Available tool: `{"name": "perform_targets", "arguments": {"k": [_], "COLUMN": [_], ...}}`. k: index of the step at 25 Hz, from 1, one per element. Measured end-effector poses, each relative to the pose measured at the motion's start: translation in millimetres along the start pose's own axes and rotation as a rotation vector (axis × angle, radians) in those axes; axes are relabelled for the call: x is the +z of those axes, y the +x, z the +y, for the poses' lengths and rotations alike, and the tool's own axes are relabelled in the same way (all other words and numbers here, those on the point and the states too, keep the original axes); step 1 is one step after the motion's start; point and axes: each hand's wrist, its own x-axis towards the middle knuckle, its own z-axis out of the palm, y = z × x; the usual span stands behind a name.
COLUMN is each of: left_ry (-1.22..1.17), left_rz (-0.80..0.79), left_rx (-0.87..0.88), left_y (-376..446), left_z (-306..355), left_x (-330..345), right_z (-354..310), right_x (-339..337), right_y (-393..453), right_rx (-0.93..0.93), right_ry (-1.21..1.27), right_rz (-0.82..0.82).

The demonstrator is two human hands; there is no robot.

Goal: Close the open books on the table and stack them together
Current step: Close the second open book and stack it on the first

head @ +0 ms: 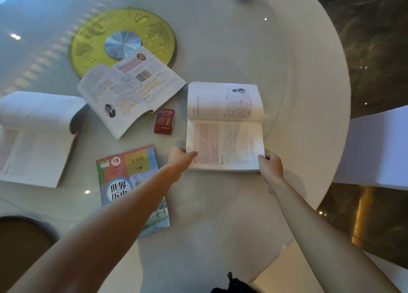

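- Here, the left hand (180, 156) pinches the near left corner of an open book (225, 124), and the right hand (271, 163) grips its near right corner.
- Left of the left hand lie a closed textbook (127, 175), a red pack (164, 122) and two more open books (130, 89) (35, 135).
- Everything rests on a glossy white round table (309, 94); a gold disc (122, 40) sits beyond the hands and dark marble floor (375, 38) to the right.

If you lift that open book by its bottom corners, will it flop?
Probably. The open book looks like a thin softcover, so its far half would likely sag. The left hand and right hand grip only its near corners, and loose pages may fan.
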Motion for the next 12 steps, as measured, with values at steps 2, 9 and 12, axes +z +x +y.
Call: {"name": "perform_targets", "arguments": {"k": [2, 9, 12], "left_ry": [-0.016, -0.146, -0.257], "left_rz": [0.013, -0.062, -0.081], "left_rx": [-0.008, -0.045, -0.027], "left_y": [-2, -36, -51], "left_z": [-10, -48, -55], "left_x": [-5, -33, -50], "right_z": [3, 27, 22], "right_x": [-3, -10, -14], "right_y": [-9, -68, -93], "right_rx": [0.017, 0.073, 0.022], "right_ry": [-0.002, 0.133, 0.303], "right_rz": [0.003, -0.051, 0.015]}}
